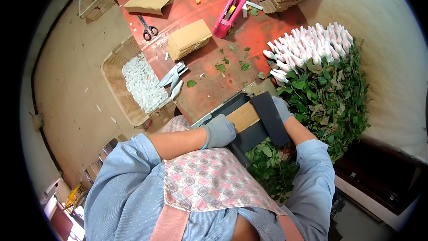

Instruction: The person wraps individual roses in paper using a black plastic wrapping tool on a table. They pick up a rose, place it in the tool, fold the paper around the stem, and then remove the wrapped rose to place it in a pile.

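My left hand [219,132], in a grey glove, is curled at the near left end of a brown corrugated cardboard piece [245,117]. The cardboard lies in a black trough-like holder [252,137] at the table's near edge. My right hand [282,108], also gloved, is beside a raised black panel [270,118] across the holder's right end. That panel hides most of its fingers, so its grip does not show. Green leafy stems [267,159] hang below the holder, close to my apron [210,180].
Right of the holder stand many netted pale flower heads [311,47] on leafy stems. The red table [230,70] bears a stapler [172,75], scissors [147,28], a pink tape dispenser [230,15] and cardboard stacks [189,38]. A basket [112,83] of white sleeves stands left.
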The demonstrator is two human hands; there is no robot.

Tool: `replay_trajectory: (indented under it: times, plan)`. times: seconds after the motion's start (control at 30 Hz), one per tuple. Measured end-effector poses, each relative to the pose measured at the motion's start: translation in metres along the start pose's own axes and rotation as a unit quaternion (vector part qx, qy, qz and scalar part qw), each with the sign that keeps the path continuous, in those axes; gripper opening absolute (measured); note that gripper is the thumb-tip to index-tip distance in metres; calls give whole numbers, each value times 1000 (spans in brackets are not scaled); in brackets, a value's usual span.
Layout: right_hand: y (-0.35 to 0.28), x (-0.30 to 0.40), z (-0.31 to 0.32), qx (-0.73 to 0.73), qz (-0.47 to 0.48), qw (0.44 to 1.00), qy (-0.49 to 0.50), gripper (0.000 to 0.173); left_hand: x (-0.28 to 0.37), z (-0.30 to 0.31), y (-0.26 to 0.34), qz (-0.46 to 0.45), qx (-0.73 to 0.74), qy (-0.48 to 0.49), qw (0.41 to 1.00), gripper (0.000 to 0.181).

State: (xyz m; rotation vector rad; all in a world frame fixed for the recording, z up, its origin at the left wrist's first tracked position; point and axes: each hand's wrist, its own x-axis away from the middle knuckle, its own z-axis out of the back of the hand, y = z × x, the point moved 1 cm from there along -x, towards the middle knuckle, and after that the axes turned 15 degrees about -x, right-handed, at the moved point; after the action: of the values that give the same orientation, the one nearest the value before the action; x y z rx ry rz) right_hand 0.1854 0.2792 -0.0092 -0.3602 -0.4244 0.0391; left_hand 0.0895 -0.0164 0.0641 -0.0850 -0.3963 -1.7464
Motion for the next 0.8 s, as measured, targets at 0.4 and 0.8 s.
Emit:
replay_trajectory:
  times: [0.4,0.8]
  plan:
    - [10,-2,-21,-19,-81,995,-60,22,6,10,6,41,-14,-1,999,25]
    - [29,10,-19,-292,-269,885,245,34,-5,-3,3,14,-6,25,1000,21]
